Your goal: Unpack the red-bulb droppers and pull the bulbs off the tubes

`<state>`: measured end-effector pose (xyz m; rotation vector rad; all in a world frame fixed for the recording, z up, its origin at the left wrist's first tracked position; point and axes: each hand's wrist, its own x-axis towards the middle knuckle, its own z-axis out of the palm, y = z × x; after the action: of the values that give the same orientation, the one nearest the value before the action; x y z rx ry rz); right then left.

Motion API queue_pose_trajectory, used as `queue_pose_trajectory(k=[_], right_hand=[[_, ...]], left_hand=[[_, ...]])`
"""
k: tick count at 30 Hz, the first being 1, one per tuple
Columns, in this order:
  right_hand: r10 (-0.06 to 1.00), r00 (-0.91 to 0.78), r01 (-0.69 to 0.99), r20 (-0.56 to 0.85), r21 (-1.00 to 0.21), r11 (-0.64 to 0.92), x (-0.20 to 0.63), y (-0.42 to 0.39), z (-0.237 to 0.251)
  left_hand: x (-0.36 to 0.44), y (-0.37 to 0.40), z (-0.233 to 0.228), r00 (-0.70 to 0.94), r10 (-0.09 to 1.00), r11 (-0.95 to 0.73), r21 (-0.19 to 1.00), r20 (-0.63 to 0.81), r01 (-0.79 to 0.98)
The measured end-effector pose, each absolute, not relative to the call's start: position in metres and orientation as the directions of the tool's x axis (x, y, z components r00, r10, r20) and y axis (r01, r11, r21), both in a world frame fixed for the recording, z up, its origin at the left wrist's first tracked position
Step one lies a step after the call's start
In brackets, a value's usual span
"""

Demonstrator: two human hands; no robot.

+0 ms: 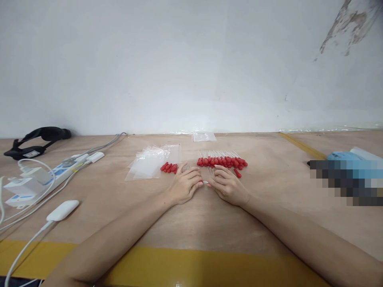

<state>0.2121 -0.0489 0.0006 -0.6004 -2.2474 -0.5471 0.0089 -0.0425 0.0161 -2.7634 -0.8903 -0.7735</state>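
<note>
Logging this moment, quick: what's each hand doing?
Left hand: closed, pinching a small red-tipped piece.
Right hand: closed on the same piece.

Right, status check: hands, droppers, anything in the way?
Left hand and right hand pinch one red-capped dropper. Dropper row just beyond. Plastic bags left, apart from hands.
</note>
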Motion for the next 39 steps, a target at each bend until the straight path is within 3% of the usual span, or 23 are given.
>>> queue_pose_trajectory(k=[12, 17, 19, 22, 24, 26, 31, 39], right_hand=[[0.172, -0.623, 0.525, 0.763, 0.244, 0.816, 0.218, -0.054, 0.000], [0.160, -0.597, 0.516, 0.786, 0.223, 0.827, 0.222, -0.051, 0.000], [0.203, -0.528, 0.565, 0.825, 0.162, 0.809, 0.228, -0.047, 0.000], [0.354, -0.330, 0.713, 0.875, -0.015, 0.701, 0.236, -0.040, 0.000], [0.456, -0.246, 0.780, 0.855, -0.104, 0.617, 0.235, -0.039, 0.001], [0.536, -0.242, 0.810, 0.809, -0.136, 0.570, 0.227, -0.041, 0.003], [0.698, -0.316, 0.867, 0.643, -0.104, 0.488, 0.195, -0.047, 0.014], [0.826, -0.313, 0.934, 0.470, -0.005, 0.357, 0.158, -0.042, 0.018]], left_hand=[[0.004, -0.051, 0.021, 0.728, 0.476, -0.829, -0.025, 0.493, 0.559], [0.000, -0.052, 0.017, 0.700, 0.498, -0.819, 0.012, 0.512, 0.574], [-0.007, -0.047, 0.016, 0.615, 0.556, -0.771, 0.072, 0.559, 0.632], [-0.023, -0.030, 0.022, 0.302, 0.683, -0.599, 0.274, 0.665, 0.752], [-0.036, -0.015, 0.028, 0.103, 0.735, -0.487, 0.416, 0.670, 0.768], [-0.049, 0.000, 0.033, 0.003, 0.776, -0.390, 0.476, 0.631, 0.788], [-0.074, 0.028, 0.030, -0.096, 0.878, -0.187, 0.519, 0.469, 0.834], [-0.083, 0.034, 0.022, -0.092, 0.921, -0.135, 0.530, 0.380, 0.837]])
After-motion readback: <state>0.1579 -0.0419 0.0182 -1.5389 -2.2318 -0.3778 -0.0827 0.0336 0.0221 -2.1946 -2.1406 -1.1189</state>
